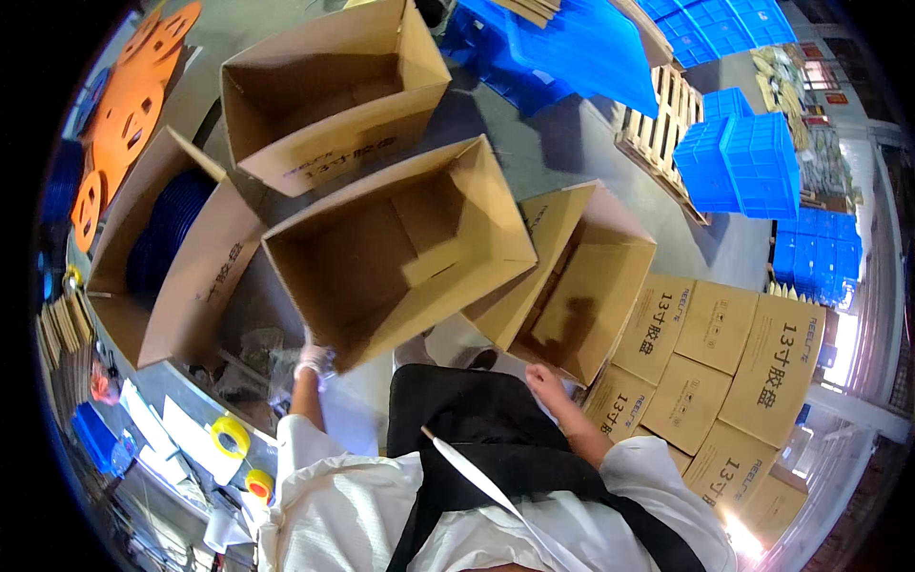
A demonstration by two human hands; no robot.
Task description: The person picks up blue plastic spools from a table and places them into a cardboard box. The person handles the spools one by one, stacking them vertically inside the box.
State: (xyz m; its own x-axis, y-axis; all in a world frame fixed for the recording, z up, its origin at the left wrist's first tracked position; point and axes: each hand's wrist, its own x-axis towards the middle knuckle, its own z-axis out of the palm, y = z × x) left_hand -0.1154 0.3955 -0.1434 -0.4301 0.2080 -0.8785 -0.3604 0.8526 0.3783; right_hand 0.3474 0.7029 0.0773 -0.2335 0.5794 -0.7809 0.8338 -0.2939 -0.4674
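Note:
An open cardboard box (448, 329) with nothing inside stands tilted in front of me. My left hand (313, 364) is at its near left corner, and a finger reaches up along the cardboard. That hand is small and smeared, so its grip does not show. A second open box (572, 296), in shadow inside, leans to the right. Close by its near edge is my right hand (545, 385), fingers curled in with nothing visible in them. Clear crumpled plastic (284, 370) lies beside my left hand.
Another open box (353, 157) stands farther back. At left, a box (233, 286) holds dark blue reels (167, 229). Closed cartons (705, 357) are stacked at right. Yellow tape rolls (230, 438) sit on the left table. Blue crates (739, 167) and a wooden pallet (662, 133) stand behind.

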